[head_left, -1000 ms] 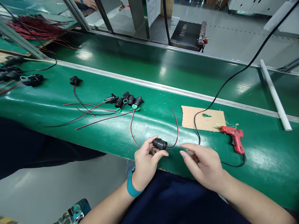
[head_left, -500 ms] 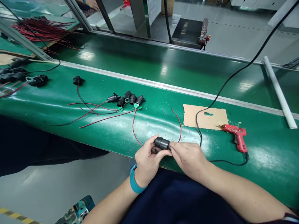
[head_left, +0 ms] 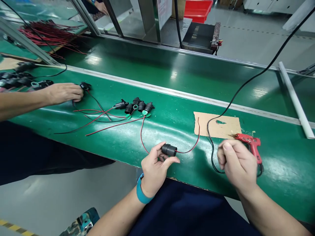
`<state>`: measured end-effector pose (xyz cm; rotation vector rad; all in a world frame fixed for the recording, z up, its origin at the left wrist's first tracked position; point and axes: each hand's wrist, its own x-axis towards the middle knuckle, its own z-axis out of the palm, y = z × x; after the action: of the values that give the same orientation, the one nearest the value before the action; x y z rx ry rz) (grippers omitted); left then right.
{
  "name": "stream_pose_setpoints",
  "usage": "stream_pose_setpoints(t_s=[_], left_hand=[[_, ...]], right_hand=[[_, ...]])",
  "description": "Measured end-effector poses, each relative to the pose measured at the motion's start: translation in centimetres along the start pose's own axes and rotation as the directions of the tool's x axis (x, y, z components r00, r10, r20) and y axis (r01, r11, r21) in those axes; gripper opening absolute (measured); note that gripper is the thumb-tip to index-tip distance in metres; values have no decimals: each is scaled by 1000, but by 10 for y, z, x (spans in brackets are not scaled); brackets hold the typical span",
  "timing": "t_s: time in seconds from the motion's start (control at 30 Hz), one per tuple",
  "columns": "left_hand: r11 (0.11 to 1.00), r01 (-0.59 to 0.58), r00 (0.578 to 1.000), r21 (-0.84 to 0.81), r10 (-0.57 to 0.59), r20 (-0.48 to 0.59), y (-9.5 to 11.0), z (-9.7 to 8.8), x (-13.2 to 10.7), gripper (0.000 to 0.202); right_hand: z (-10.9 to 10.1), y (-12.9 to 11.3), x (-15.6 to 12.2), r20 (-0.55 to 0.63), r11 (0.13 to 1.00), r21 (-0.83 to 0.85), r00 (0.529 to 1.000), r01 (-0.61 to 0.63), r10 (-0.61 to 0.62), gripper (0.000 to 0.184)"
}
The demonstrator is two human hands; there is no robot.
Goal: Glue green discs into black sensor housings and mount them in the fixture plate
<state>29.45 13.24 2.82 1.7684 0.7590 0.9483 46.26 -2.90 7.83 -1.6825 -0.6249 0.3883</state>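
At the near edge of the green bench (head_left: 169,127), a black housing (head_left: 169,150) is held by the left hand (head_left: 155,167), its left end gripped by the fingers while the thumb is spread below. It is held lengthwise, probably so that its right end is left free; from that end a red-and-black wire (head_left: 190,150) is led out to the right and curved away, its tip seen over the cardboard's left side.

To the right, the right hand (head_left: 238,164) is held apart from the housing, fingers curled in toward the thumb; whether anything is pinched there cannot be told. Just beyond it, a red glue gun (head_left: 253,141) is partly hidden by that hand. Its nozzle is pointed at the cardboard (head_left: 228,126), perhaps placed there to catch drips. A black cord (head_left: 213,157) is looped between the hands and laid across the cardboard, where it could be snagged.

Farther left, more black housings (head_left: 141,106) are clustered, their wires crossed on the near side. Beyond them, another housing (head_left: 85,86) is reached by a co-worker's hand (head_left: 66,93). At the far side, a white strip (head_left: 147,85) is run along the bench; at far left, loose red wires (head_left: 49,32) are heaped.
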Motion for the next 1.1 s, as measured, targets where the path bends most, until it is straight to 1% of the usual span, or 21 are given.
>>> stream_pose_setpoints(t_s=[0.03,0.07,0.1,0.13,0.17,0.2,0.27,0.3,0.33,0.4,0.47,0.5,0.53,0.6,0.67,0.73,0.8,0.87,0.97,1.03,1.1], left_hand=[[1000,11,1000,0,-11,1,-1,0,0,52],[1000,22,1000,7,-22,4,-2,0,1,52],[999,31,999,20,-31,10,-4,0,2,53],[998,38,999,43,-39,18,-6,0,4,54],[996,41,999,79,-43,29,-8,0,7,53],[990,38,998,134,-44,44,-10,1,12,52],[957,5,994,292,-36,99,-13,5,27,45],[919,-20,990,393,-36,134,-14,9,38,41],[860,-50,983,509,-47,175,-15,14,50,38],[697,-99,968,710,-99,232,-15,26,75,32],[558,-122,960,821,-144,240,-15,38,99,29],[522,-128,959,843,-152,240,-15,44,108,28],[508,-134,958,851,-152,241,-16,48,115,28],[499,-163,953,851,-143,266,-19,51,124,32],[493,-215,939,843,-131,317,-21,44,131,38],[489,-281,920,826,-107,377,-22,29,141,40],[481,-357,892,801,-80,445,-23,8,160,38],[473,-437,845,765,-76,530,-25,-13,186,45],[477,-522,750,707,-137,647,-35,-35,222,53],[486,-557,692,674,-177,700,-43,-43,236,52],[490,-585,652,647,-191,734,-50,-46,240,51]], right_hand=[[2,3,5,62,994,-20,993,-104,105,32],[5,6,12,140,977,-38,967,-209,212,39],[10,9,20,220,954,-42,929,-297,299,44],[16,11,29,288,931,-28,889,-363,355,47],[23,12,40,333,915,3,864,-403,379,47],[30,12,52,351,907,45,857,-419,379,46],[45,12,79,326,903,121,875,-413,357,45],[51,11,94,293,904,132,887,-406,355,45],[57,11,109,262,907,122,895,-402,361,45],[65,13,136,211,911,68,898,-407,386,45],[69,16,154,174,917,25,905,-398,388,48],[68,18,158,152,923,15,914,-384,377,52],[65,20,159,125,930,6,923,-367,363,56],[55,26,147,93,949,-9,945,-315,314,60],[41,32,122,129,968,-35,960,-248,250,57],[28,38,90,220,975,-83,951,-204,218,53],[19,43,60,319,969,-138,917,-204,238,51],[16,46,36,391,961,-176,881,-213,267,47],[19,51,15,440,961,-198,859,-190,261,40],[22,55,8,454,964,-207,857,-165,244,36],[24,58,4,468,967,-215,854,-140,228,33]])
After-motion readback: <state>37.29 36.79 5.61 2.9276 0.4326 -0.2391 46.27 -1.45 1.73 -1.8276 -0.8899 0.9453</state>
